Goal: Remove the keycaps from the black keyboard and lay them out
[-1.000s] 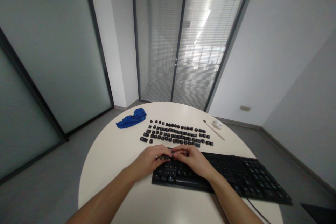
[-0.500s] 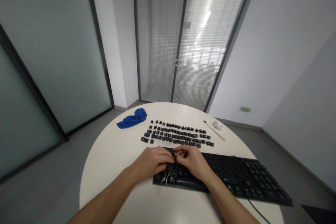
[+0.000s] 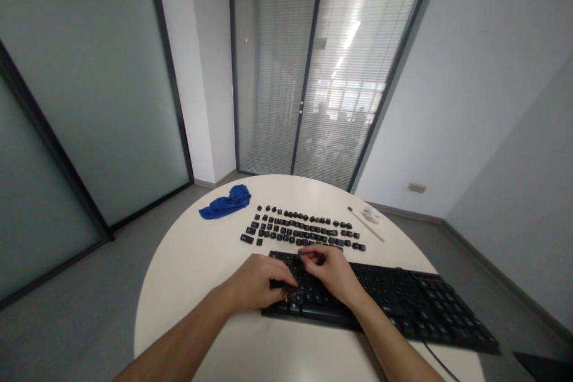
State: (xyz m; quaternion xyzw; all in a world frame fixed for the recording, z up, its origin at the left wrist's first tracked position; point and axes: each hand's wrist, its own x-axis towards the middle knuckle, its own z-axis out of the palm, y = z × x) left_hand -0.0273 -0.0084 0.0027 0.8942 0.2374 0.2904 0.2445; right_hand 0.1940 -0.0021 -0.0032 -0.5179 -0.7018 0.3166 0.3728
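Observation:
A black keyboard [image 3: 329, 316] lies across the front of the table, many of its key positions bare. My left hand [image 3: 256, 283] is over its left end, thumb and fingers closing on a small bent metal wire piece [image 3: 285, 293], mostly hidden by the fingers. My right hand [image 3: 330, 271] is just to the right, above the upper key rows. Its thumb and forefinger pinch a small dark keycap [image 3: 301, 255]. Behind the keyboard, loose black keycaps [image 3: 289, 230] lie in several rows, the nearest partly covered by my right hand.
A crumpled blue cloth [image 3: 226, 203] lies at the table's back left. A thin brush [image 3: 367, 225] and a small whitish item [image 3: 371, 215] rest at the back right. The keyboard's right end reaches past the round table's [image 3: 188, 286] edge, and a cable [image 3: 441, 361] runs below it.
My left hand has dropped toward the keyboard's front edge and taken hold of the wire piece that lay there. My right hand has drawn slightly apart from it, a keycap between its fingertips.

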